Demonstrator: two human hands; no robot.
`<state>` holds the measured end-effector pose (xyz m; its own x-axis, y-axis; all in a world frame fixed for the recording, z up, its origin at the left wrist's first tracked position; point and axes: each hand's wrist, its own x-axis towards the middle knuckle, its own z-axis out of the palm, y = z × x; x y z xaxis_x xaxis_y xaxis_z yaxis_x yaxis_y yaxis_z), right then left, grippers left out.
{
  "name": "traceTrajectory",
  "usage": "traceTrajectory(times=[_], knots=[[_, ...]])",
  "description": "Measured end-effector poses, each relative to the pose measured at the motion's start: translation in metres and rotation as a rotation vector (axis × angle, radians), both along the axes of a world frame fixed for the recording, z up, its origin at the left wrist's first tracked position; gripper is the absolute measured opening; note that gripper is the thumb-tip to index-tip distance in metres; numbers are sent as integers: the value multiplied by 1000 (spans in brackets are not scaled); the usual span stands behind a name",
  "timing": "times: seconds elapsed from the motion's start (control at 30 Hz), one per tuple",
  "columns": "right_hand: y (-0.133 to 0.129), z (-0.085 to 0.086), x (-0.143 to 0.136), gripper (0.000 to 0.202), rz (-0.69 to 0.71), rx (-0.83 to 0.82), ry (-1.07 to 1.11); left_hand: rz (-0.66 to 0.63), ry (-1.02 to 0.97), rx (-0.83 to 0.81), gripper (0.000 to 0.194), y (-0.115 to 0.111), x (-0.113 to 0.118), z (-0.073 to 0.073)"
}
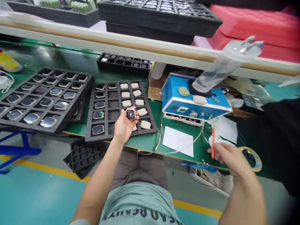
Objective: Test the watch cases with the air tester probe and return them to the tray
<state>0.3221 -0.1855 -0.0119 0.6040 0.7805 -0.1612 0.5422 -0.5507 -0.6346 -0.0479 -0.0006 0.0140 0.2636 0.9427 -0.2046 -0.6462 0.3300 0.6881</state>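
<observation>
Black foam tray lies at the bench's front edge; above it the left hand pinches a watch case, while the right hand grips an orange pen tool, seemingly ready for dispensing; bringing tip to case needs steadiness.

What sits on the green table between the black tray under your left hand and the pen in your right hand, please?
In the head view, a white sheet of paper lies between the tray and pen, crossed by a thin clear tube.
</observation>
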Motion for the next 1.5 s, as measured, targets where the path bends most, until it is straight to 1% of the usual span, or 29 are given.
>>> traceTrajectory(times=[0.03, 0.07, 0.1, 0.13, 0.17, 0.2, 0.23, 0.3, 0.33, 0.4, 0.47, 0.53, 0.63, 0.73, 0.93, 1.13, 1.27, 1.37, 1.5], knots=[[-6, 5, 0, 36, -48, 35, 64, 2, -26, -28, 50, 0, 1, -1], [-8, 11, -4, 29, -143, 138, 166, -1, -54, -54, 50, 0, 1, -1], [-6, 18, -12, 27, -207, 248, 248, -7, -80, -75, 49, 0, 1, -2], [0, 24, -26, 34, -249, 381, 290, -13, -97, -92, 47, -1, 1, -2], [11, 30, -45, 41, -234, 510, 319, -18, -104, -102, 45, -1, 1, -1], [27, 35, -69, 45, -176, 624, 368, -20, -103, -111, 43, -1, 0, 0], [45, 38, -97, 42, -113, 744, 425, -20, -100, -120, 41, -2, 0, 0], [86, 39, -156, 22, 19, 912, 553, -22, -92, -144, 38, -2, 0, 2], [106, 39, -184, 18, 126, 929, 612, -24, -92, -159, 39, -2, -1, 3], [137, 35, -229, 14, 240, 958, 710, -32, -100, -186, 43, -2, -2, 4], [154, 30, -253, 14, 288, 965, 800, -39, -112, -199, 45, -2, -3, 4], [158, 24, -262, 15, 292, 967, 853, -41, -130, -199, 46, -2, -4, 4], [154, 17, -261, 13, 286, 961, 876, -44, -157, -201, 48, -1, -5, 4], [151, 15, -259, 10, 281, 930, 871, -59, -163, -217, 48, 0, -5, 4], [152, 15, -261, 9, 276, 923, 863, -67, -154, -211, 44, 1, -4, 3], [152, 19, -263, 9, 277, 915, 874, -58, -160, -192, 52, 2, -4, 2], [152, 20, -264, 13, 246, 922, 841, -56, -143, -171, 52, 1, -3, 0], [152, 18, -265, 15, 225, 908, 811, -28, -123, -144, 53, -1, -2, -1], [152, 16, -267, 14, 219, 899, 842, -12, -89, -119, 51, 1, -1, -1]])
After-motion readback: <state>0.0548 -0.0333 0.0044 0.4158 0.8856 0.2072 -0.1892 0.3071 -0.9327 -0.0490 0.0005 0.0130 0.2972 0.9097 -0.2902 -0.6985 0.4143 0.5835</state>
